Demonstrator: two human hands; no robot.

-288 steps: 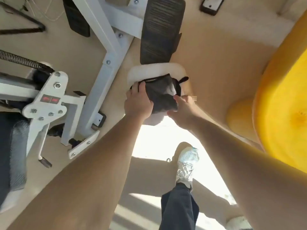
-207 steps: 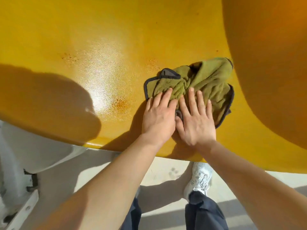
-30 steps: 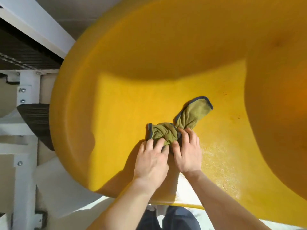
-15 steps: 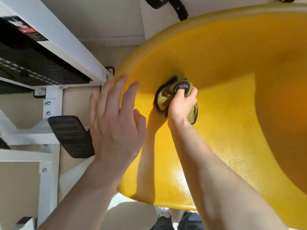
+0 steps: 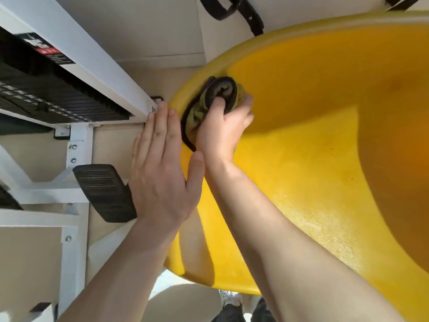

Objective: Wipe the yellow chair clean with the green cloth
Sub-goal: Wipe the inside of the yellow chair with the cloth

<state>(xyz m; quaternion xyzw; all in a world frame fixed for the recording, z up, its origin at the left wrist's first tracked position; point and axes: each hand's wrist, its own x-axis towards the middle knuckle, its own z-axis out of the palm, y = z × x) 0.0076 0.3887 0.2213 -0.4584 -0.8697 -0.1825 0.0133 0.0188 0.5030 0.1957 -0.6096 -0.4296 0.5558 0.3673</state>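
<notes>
The green cloth (image 5: 210, 105), bunched into a dark-edged wad, lies on the upper left rim of the yellow chair (image 5: 313, 159), its long axis running along the rim from lower left to upper right. The right hand (image 5: 220, 129) presses it there, fingers (image 5: 218, 105) curled closed over the wad. Just beside it, the left hand (image 5: 162, 163) is flat and spread, holding nothing, at the chair's outer edge. A white metal frame (image 5: 76, 140) with a black pedal (image 5: 104, 191) stands to the left.

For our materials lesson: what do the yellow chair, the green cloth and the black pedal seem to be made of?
Yellow chair: probably moulded plastic, with a glossy, finely pebbled sheen.
Green cloth: soft napped fabric, bunched, dark-edged.
Black pedal: likely rubber or plastic, matt and ribbed.
</notes>
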